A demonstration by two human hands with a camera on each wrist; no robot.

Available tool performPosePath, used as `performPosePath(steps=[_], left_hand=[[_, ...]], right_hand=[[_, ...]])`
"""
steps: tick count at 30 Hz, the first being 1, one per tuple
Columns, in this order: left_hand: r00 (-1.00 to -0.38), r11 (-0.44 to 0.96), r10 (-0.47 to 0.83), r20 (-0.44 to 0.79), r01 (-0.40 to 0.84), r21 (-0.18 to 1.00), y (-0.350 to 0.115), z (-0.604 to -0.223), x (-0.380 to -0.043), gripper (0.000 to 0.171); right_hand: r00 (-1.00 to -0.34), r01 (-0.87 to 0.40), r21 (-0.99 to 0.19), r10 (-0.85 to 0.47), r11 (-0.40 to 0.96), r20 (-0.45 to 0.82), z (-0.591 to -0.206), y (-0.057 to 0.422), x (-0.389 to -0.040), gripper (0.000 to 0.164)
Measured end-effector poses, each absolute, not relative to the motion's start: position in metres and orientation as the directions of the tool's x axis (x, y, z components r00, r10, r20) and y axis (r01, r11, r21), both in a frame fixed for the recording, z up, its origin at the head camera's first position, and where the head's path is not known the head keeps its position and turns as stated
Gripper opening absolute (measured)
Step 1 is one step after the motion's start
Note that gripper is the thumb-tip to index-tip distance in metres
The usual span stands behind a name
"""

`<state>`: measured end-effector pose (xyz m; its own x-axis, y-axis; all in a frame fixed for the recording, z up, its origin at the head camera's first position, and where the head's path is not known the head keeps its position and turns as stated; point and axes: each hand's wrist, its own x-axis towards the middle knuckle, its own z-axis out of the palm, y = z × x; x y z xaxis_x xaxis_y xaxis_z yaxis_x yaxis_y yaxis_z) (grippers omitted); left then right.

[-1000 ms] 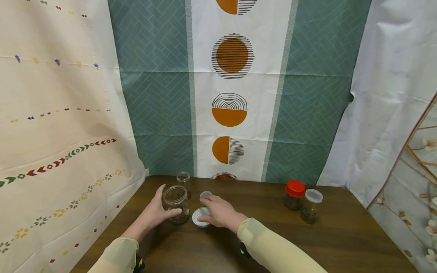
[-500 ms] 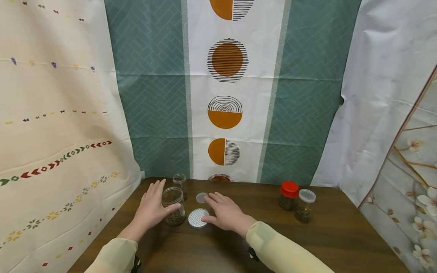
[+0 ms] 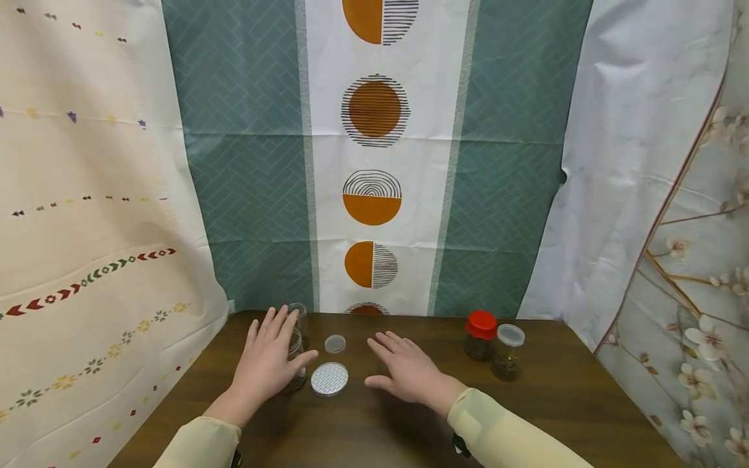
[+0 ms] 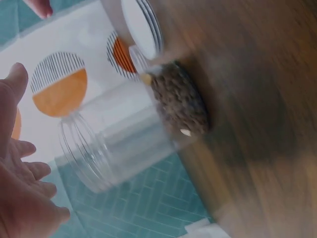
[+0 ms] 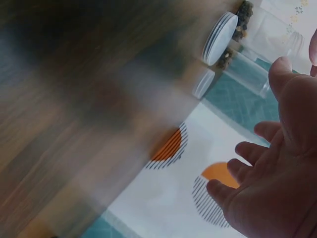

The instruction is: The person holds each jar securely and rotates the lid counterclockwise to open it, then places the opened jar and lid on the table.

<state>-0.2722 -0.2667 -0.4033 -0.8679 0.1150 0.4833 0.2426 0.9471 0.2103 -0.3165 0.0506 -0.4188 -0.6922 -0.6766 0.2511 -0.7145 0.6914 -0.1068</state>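
My left hand (image 3: pixel 266 361) hovers with spread fingers over the larger clear jar (image 4: pixel 124 131), hiding most of it in the head view. The left wrist view shows this jar upright on the table, lidless, with small brown pieces at its bottom; the fingers are apart from its threaded mouth. Behind it stands a smaller lidless jar (image 3: pixel 301 318). A wide round lid (image 3: pixel 329 379) lies between my hands, its pale patterned side up. Farther back is a small translucent lid (image 3: pixel 335 344). My right hand (image 3: pixel 412 370), fingers extended, holds nothing and hangs right of the lids.
On the right side of the brown table (image 3: pixel 345 435) stand a jar with a red lid (image 3: pixel 482 324) and a jar with a translucent lid (image 3: pixel 511 335), both holding dark bits. Patterned cloths hang behind and at both sides.
My right hand has drawn back rightward from the wide lid, leaving it lying on the table. My left hand has lifted off the larger jar's side and its fingers have straightened.
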Motion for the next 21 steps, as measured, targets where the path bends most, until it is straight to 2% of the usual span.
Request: performPosePath(steps=[13, 21], left_hand=[[-0.814, 0.940, 0.247, 0.526, 0.334, 0.075, -0.225, -0.404, -0.270, 0.097], [-0.822, 0.923, 0.293, 0.488, 0.377, 0.082, -0.204, -0.410, -0.273, 0.097]], right_hand=[[-0.734, -0.672, -0.135, -0.629, 0.728, 0.258, -0.411, 0.095, -0.300, 0.080], [-0.762, -0.640, -0.164, -0.592, 0.751, 0.262, -0.414, 0.122, -0.296, 0.081]])
